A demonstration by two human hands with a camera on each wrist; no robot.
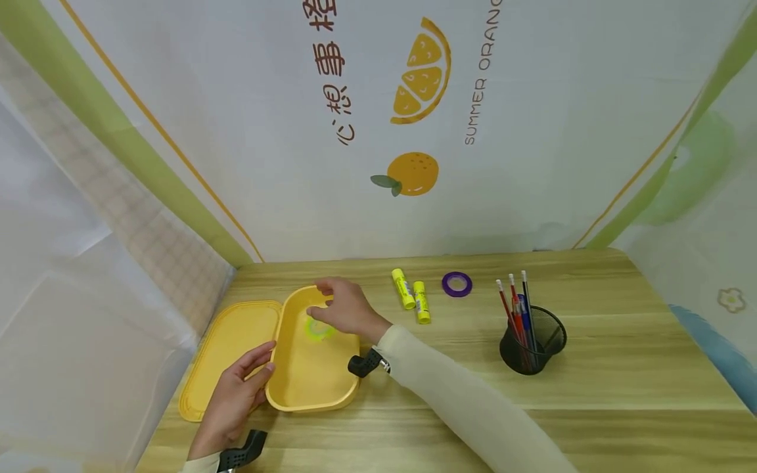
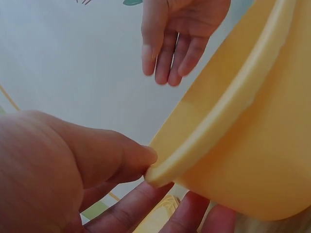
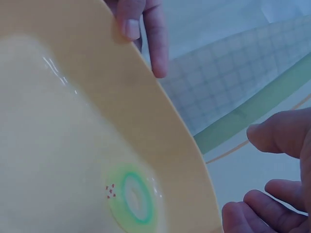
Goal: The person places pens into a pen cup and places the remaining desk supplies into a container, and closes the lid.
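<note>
A yellow plastic box stands on the left part of the table. With the thumb at its rim and the fingers against the outside, my left hand holds the box's left side; the left wrist view shows the same hold on the rim. A green ring-shaped tape roll lies flat on the box floor near its far end. Over that end hovers my right hand, fingers loosely bent and apart, with nothing between thumb and fingers in the right wrist view.
Left of the box lies a yellow lid. Two yellow glue sticks and a purple tape roll lie toward the back. On the right stands a black mesh pen cup with several pencils and pens. A printed curtain hangs behind the table.
</note>
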